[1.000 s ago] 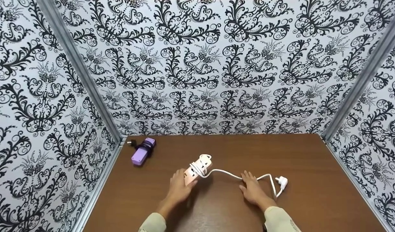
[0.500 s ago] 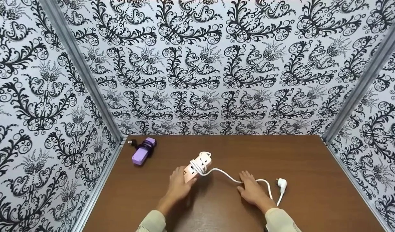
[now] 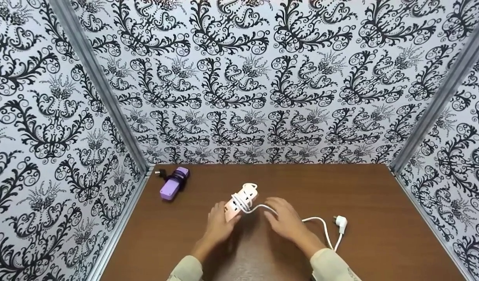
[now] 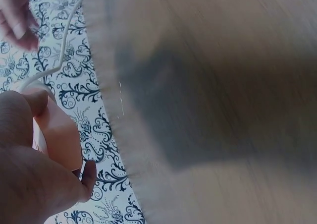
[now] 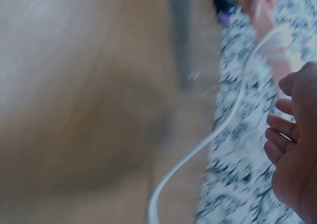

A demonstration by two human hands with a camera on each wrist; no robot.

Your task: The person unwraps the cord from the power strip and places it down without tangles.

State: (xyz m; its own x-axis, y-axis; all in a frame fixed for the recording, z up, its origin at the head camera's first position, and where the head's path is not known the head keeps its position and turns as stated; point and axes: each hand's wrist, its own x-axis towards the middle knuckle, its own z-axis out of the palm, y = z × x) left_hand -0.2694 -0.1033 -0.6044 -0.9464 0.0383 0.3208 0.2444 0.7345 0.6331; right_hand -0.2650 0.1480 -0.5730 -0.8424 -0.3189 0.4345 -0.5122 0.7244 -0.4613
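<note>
A pale pink power strip point(image 3: 232, 212) with white sockets is tilted up over the brown table, its white cord point(image 3: 316, 218) wound round the middle. My left hand point(image 3: 219, 226) grips its near end, thumb on one side and fingers on the other; the left wrist view shows this grip on the pink casing point(image 4: 58, 135). My right hand point(image 3: 285, 221) is just right of the strip, over the loose cord. In the right wrist view its fingers are loosely bent and hold nothing, with the cord running past at a distance. At the cord's end, a white plug point(image 3: 341, 224) lies on the table.
A purple power strip point(image 3: 170, 189) wrapped in black cord lies at the table's back left, its plug point(image 3: 160, 172) beside it. Patterned walls point(image 3: 239, 89) with grey metal posts point(image 3: 106, 93) enclose the brown table point(image 3: 340, 183) at the back and sides.
My right hand has let go of its place on the cord and moved left, toward the power strip. The plug has turned and its cord has shifted. The left hand keeps its grip.
</note>
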